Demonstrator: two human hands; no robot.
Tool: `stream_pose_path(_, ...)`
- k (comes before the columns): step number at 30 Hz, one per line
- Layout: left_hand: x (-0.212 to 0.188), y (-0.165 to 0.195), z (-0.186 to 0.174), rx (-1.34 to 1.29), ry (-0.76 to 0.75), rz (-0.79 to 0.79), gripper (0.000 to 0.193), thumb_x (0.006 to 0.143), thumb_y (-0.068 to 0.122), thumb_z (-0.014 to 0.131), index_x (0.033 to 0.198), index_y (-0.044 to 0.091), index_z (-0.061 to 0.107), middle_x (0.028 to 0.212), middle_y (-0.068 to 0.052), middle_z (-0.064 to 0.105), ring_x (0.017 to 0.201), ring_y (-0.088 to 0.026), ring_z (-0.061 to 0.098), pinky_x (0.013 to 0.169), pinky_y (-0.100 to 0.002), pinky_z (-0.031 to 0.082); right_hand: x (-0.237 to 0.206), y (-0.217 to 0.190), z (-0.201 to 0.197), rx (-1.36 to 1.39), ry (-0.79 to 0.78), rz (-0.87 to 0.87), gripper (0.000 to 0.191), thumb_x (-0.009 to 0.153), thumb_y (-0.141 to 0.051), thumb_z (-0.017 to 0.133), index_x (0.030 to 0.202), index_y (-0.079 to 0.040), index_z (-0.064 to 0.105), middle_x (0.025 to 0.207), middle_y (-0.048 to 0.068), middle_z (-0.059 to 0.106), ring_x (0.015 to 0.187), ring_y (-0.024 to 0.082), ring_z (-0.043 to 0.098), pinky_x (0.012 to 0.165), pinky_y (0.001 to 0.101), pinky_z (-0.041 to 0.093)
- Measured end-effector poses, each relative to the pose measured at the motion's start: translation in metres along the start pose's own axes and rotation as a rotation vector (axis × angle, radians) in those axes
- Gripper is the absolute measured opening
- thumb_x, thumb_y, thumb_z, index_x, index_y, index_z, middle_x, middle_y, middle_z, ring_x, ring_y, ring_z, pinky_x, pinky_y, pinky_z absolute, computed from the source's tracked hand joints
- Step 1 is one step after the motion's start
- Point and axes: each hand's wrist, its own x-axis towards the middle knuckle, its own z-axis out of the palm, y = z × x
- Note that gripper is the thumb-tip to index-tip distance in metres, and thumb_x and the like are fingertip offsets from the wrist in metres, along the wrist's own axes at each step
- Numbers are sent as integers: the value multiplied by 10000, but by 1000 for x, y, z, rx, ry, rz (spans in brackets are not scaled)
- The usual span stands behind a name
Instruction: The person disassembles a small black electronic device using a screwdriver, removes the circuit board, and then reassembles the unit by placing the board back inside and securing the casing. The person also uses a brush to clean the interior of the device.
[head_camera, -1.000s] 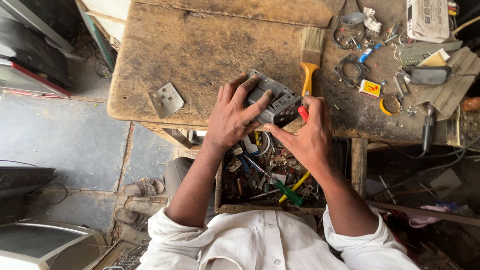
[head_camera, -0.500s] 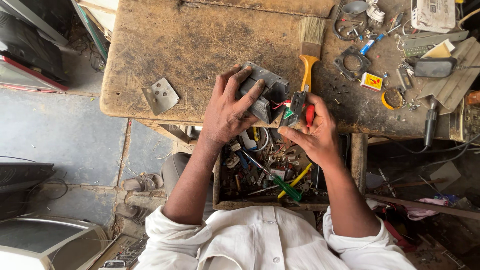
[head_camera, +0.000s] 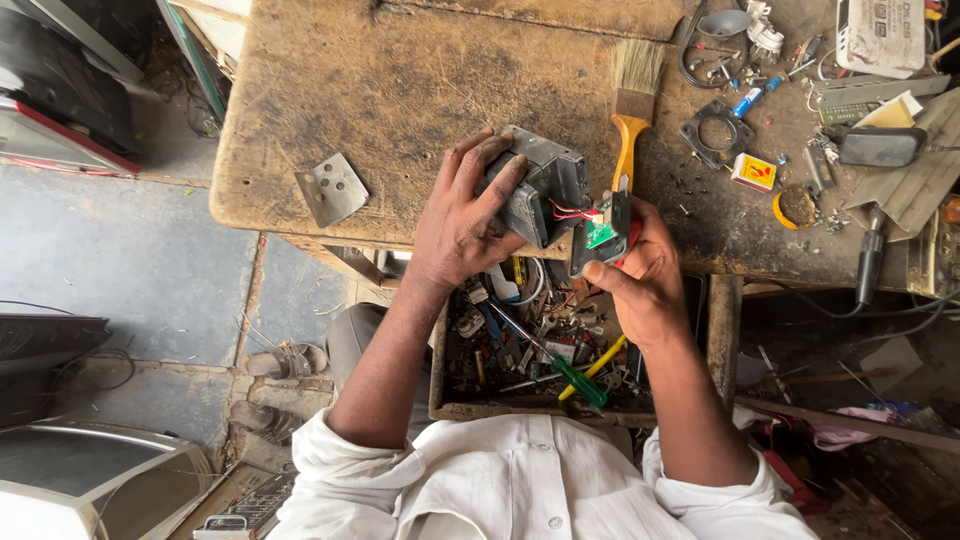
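My left hand (head_camera: 462, 220) grips a grey metal box (head_camera: 545, 190) at the near edge of the tabletop (head_camera: 400, 90), fingers curled over its top and thumb on its side, holding it tilted on the wood. Red wires (head_camera: 566, 210) run from the box to a small green board (head_camera: 603, 232), which my right hand (head_camera: 640, 275) pinches between thumb and fingertips just beside the box, past the near edge. There is something red in that palm too, perhaps a tool handle; I cannot tell from here.

A brush (head_camera: 632, 100) with a yellow handle lies just behind the board, bristles pointing toward the far edge. A bent metal plate (head_camera: 331, 188) sits near the left end of the near edge, well apart from my hands. Toward the right end lie a black ring gasket (head_camera: 716, 129), a small yellow box (head_camera: 753, 172) and loose screws.

Below my hands an open drawer (head_camera: 540, 350) holds a clutter of parts, with a green screwdriver (head_camera: 568, 377) on top.
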Motion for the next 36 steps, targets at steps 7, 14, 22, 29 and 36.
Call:
stream_pose_path(7,-5,-1,1,12,59,33,850,719,348,920,1450,180,520,1502,-158,492,1411,-435,467,1167,-547,454,-7,13,-7,367,16,176,558,881,-233,780,1338,4,565,1226,112,667,1119,223,631,941,361,499)
stream_pose_path(14,-6,-1,1,20,80,47,823,708,317,921,1426,175,545,1484,-175,497,1398,-456,476,1156,-555,464,-13,28,-10,603,37,277,488,870,-152,715,1332,-51,591,1205,91,667,1038,225,623,779,377,469)
stream_pose_path(22,-7,-2,4,6,105,67,805,731,321,929,1422,173,543,1488,-176,498,1404,-454,476,1158,-571,467,-13,36,-21,535,-36,276,576,878,14,649,1440,-56,548,1224,87,665,1024,200,624,792,346,475)
stream_pose_path(29,-8,-4,8,3,107,57,809,730,343,928,1422,172,544,1494,-178,493,1408,-460,473,1147,-579,470,-10,33,-17,512,-4,262,761,823,35,646,1553,-95,479,1238,70,662,999,175,619,729,328,469)
stream_pose_path(36,-9,-6,13,-6,132,69,799,777,373,934,1434,186,520,1503,-167,479,1420,-446,469,1165,-585,470,-8,32,-18,523,-22,271,773,828,44,645,1568,-93,467,1236,75,662,986,178,611,733,334,469)
